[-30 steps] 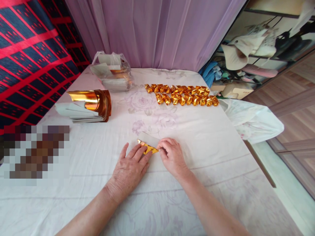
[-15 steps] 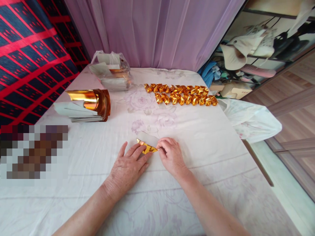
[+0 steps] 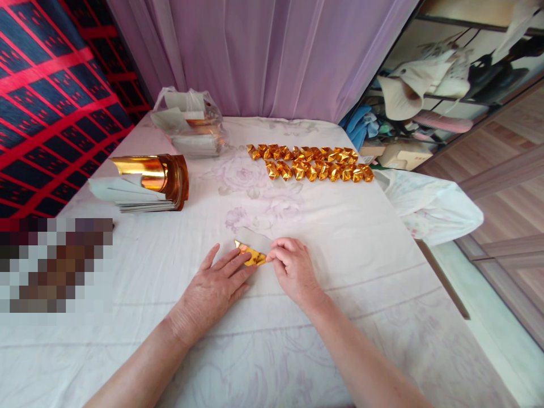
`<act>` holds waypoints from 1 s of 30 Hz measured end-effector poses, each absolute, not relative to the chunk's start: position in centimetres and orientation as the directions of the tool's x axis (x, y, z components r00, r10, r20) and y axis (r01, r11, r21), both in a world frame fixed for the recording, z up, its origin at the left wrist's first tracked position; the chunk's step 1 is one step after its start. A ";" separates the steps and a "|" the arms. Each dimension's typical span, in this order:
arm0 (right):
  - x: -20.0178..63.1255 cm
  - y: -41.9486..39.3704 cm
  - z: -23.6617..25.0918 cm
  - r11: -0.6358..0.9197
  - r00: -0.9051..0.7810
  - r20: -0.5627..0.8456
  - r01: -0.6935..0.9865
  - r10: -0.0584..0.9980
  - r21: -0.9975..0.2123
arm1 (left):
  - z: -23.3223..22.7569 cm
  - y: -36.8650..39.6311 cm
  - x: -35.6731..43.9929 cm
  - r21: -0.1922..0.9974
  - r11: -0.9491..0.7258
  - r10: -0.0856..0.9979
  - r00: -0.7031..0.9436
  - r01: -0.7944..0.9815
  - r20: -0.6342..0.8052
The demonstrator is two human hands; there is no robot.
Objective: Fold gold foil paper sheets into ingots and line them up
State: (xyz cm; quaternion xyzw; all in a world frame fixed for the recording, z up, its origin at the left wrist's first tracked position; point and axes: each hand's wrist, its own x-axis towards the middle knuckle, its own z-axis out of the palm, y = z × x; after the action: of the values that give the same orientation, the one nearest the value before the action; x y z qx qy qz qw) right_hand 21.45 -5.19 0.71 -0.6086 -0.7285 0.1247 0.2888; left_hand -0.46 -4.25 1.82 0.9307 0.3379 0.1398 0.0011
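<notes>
Flowered cloth (image 3: 283, 208) on the tabletop (image 3: 365, 238), purple curtain (image 3: 255, 56) past the far edge, shelves (image 3: 454, 25) off the far right corner, white bag (image 3: 442, 204) by the right edge. There's elbow room before that edge. Foil (image 3: 258, 259) is mid-tabletop: left hand (image 3: 208, 292) lies spread on it, right hand (image 3: 296, 272) has its grip pinched on the right end.

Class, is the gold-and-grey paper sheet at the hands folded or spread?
Partly folded: the gold-and-grey paper sheet shows a gold flap partly under the bare left hand, while its grey part lies beyond.
</notes>
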 end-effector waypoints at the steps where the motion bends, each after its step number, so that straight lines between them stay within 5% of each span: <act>1: 21.4 -5.2 0.7 0.229 -0.095 0.268 0.817 0.959 -0.530 | 1.8 -4.2 -0.6 0.092 -0.776 0.624 0.736 0.625 0.264; 30: 20.1 -5.7 1.9 0.125 -0.022 0.197 0.841 0.980 -0.526 | 2.3 -3.5 -0.7 0.074 -0.810 0.572 0.754 0.582 0.324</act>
State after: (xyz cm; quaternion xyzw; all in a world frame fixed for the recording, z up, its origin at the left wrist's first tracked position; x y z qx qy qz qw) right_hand 20.09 -5.66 1.87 -0.6482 -0.7024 0.1325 0.2626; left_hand -0.69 -3.52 2.25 0.9363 0.3080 0.1678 -0.0155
